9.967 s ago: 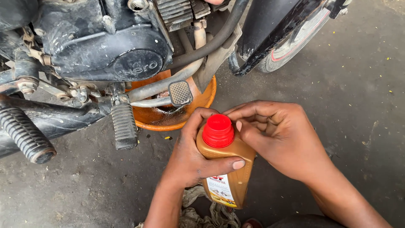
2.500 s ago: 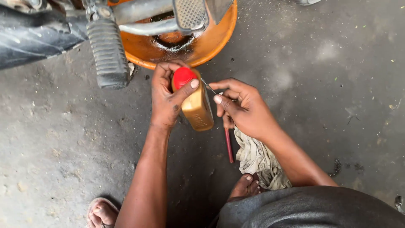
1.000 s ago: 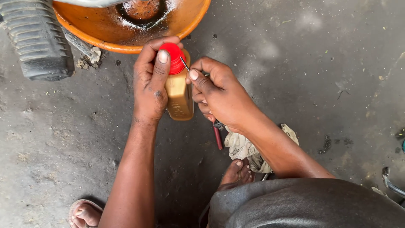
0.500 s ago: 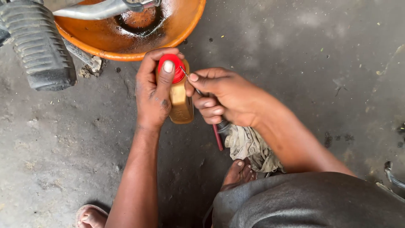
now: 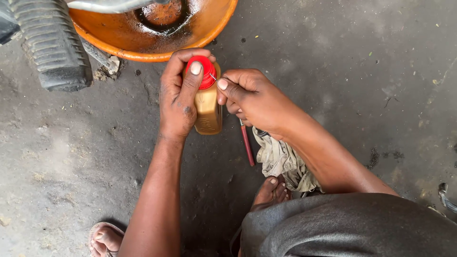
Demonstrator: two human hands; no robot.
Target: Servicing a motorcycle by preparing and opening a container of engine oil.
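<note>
**Change since half a second earlier:** slight. The bottle and both hands sit a little further right in the view, and the grips look unchanged.

**Item 1, amber plastic bottle (image 5: 208, 112):** upright on the grey concrete floor (image 5: 357, 71), just beside the rim of the orange drain pan (image 5: 119, 38), which lies at its 11 o'clock. The red cap (image 5: 209, 78) is still on.

**Item 2, left hand (image 5: 178, 102):** wrapped around the bottle from 9 o'clock. The fingers are closed on the body and the index finger lies over the top of the cap.

**Item 3, right hand (image 5: 250, 97):** at 3 o'clock of the cap, thumb and forefinger pinched shut on a thin metal point (image 5: 213, 77). Its tip touches the cap's edge; what sort of tool it is cannot be told.

**Item 4, surroundings:**
- A red-handled tool (image 5: 247, 145) lies on the floor at 5 o'clock of the bottle.
- A crumpled pale rag (image 5: 281, 159) is just beside that tool.
- A ribbed black rubber footpeg (image 5: 52, 45) is at 10 o'clock.
- The person's bare foot (image 5: 271, 190) is at 5 o'clock, and a sandalled foot (image 5: 102, 235) is at 7 o'clock.

**Step in hand, as judged:** picking at the cap's rim or seal. The cap is not yet off.

**What further levering calls for:** the left hand's clamp held firm so the bottle cannot tip towards the pan. The point needs light, controlled pressure so it does not slip onto the left index finger above it.
</note>
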